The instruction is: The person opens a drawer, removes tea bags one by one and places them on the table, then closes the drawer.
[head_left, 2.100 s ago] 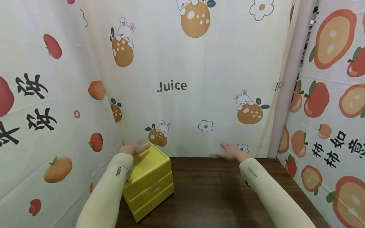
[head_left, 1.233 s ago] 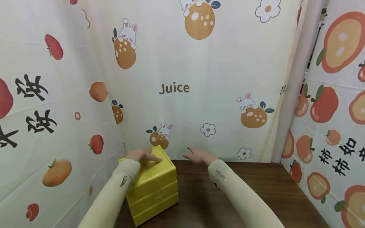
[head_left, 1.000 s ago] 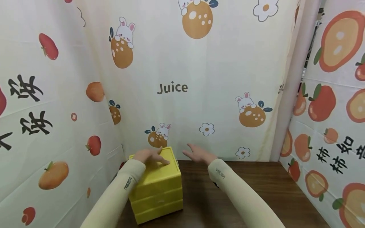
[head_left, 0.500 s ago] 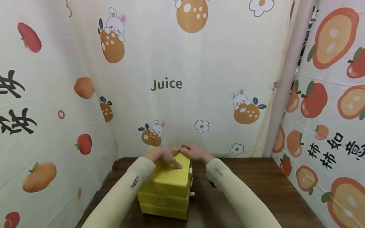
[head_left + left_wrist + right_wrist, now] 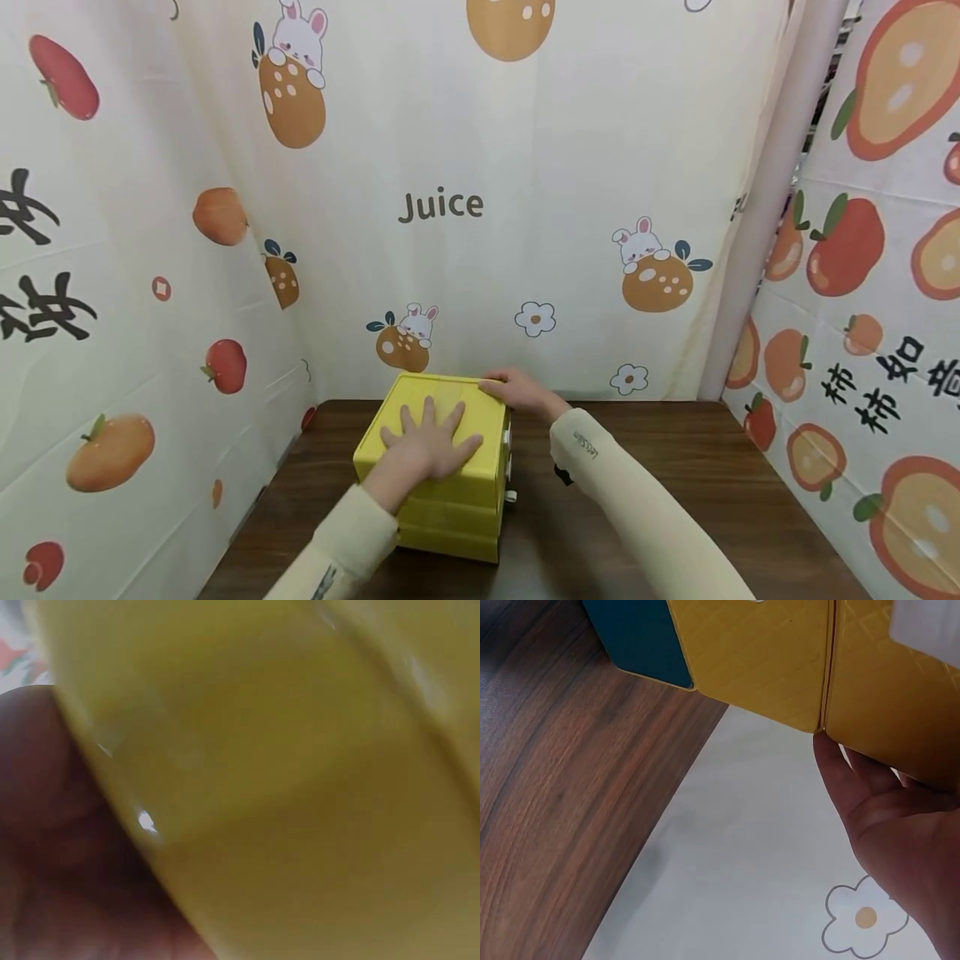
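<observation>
A yellow drawer box (image 5: 450,518) stands on the brown table, with small white pull tabs along its right side. My left hand (image 5: 430,446) lies flat on its top, fingers spread. In the left wrist view, a blurred yellow wall (image 5: 285,750) fills most of the picture beside part of that hand. At the top's far right corner, my right hand (image 5: 525,393) grips the box, thumb on top and fingers over the back edge. The right wrist view shows yellow drawer fronts (image 5: 757,667) and a dark teal one (image 5: 641,637); the fingers reach behind their edge.
Brown wood-grain tabletop (image 5: 637,500) extends on both sides of the box. A printed cloth (image 5: 555,250) hangs behind it, close to the right hand. Fruit-patterned cloths hang at the left (image 5: 150,333) and right (image 5: 847,358).
The box has shifted right and turned clockwise, bringing its tabbed side into view. My right hand has come in from the right to the box; the left hand has spread flat on its top.
</observation>
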The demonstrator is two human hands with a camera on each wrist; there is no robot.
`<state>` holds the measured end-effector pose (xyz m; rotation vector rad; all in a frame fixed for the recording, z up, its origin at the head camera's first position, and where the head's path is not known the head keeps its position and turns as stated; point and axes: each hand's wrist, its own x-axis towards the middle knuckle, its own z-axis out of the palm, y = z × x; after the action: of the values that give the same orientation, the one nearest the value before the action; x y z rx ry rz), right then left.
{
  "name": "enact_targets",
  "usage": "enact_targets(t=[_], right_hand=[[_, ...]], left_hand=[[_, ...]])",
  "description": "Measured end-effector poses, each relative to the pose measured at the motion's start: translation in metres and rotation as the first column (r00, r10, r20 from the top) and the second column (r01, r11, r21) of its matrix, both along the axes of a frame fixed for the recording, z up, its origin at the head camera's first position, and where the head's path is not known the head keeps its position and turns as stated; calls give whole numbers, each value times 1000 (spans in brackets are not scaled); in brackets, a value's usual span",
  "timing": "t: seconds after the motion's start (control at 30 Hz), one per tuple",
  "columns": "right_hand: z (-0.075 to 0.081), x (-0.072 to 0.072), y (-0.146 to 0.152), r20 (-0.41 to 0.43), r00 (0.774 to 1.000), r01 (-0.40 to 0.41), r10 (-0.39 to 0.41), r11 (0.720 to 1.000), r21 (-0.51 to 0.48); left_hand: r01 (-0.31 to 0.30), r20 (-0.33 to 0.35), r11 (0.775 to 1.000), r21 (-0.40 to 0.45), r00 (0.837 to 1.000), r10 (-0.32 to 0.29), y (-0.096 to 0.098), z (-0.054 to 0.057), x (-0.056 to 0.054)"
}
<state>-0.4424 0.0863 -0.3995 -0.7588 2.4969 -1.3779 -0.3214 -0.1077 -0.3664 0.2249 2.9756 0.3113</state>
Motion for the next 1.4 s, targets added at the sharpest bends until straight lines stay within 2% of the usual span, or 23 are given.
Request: enact_targets(t=[0.1,0.17,0.2,0.23,0.3,0.33,0.37,0.4,0.43,0.5,0.57,0.6,0.63,0.67,0.7,0.87,0.97,1.07,1.13,1.2,1.23,1.27,1.4], right_hand=[[-1,1,1,-8,1000,-4,4,1000,-18],[-1,1,1,-8,1000,1,-1,1000,-24],[-2,1,1,-7,1000,7,-7,1000,-26],[-2,1,1,-4,1000,15,-15,999,-28],[-4,2,1,6,999,31,-31,999,-33],[-4,2,2,7,999,39,-39,999,-37],[-4,3,2,3,999,48,-48,998,-37],[-4,4,3,-9,998,55,-56,998,-35],[-4,5,5,-19,998,63,-64,997,-34],[-5,9,9,-46,995,86,-87,996,-23],[-5,14,14,-63,990,123,-123,992,-13],[-5,17,17,-70,987,146,-147,989,-7],[-5,20,20,-77,981,178,-177,984,0],[-6,23,23,-84,974,211,-210,977,7],[-6,27,26,-92,966,244,-242,970,14],[-11,42,42,-152,910,396,-387,918,33],[-12,51,48,-188,883,445,-430,895,39],[-13,60,52,-209,868,471,-450,879,66],[-16,66,54,-188,865,483,-465,873,62],[-21,72,56,-154,864,488,-480,873,19],[-24,74,57,-122,865,489,-487,872,-17],[-27,76,57,-95,863,493,-496,868,-54],[-37,80,54,-2,852,515,-523,839,-176]], left_hand=[[-14,-142,1000,19,990,17,1,-13,15],[-50,-269,998,48,961,61,3,-24,23],[-75,-334,995,71,938,95,4,-31,26],[-104,-400,989,100,906,136,5,-38,29],[-161,-498,967,199,833,241,9,-54,35],[-175,-528,947,270,796,298,11,-62,38],[-180,-542,920,347,762,354,14,-69,41],[-174,-534,882,437,739,410,17,-77,43],[-167,-507,834,526,725,465,21,-84,45],[-148,-401,700,699,729,555,27,-96,48],[-148,-274,559,816,751,600,31,-103,48],[-155,-216,499,853,764,608,32,-106,48],[-162,-170,454,876,777,605,32,-107,47],[-162,-135,418,894,792,595,31,-107,46],[-158,-114,396,904,805,582,31,-107,44],[-114,-68,332,936,870,489,24,-102,31],[-80,-41,274,958,910,413,17,-97,21],[-35,-31,208,977,952,304,7,-96,7],[-23,-20,180,983,972,233,0,-97,-4],[-3,-23,162,987,987,161,-5,-99,-16],[1,-23,161,987,991,134,-7,-100,-23],[6,-24,167,986,994,110,-8,-100,-29],[11,-15,150,989,1000,23,-12,-103,-53]])
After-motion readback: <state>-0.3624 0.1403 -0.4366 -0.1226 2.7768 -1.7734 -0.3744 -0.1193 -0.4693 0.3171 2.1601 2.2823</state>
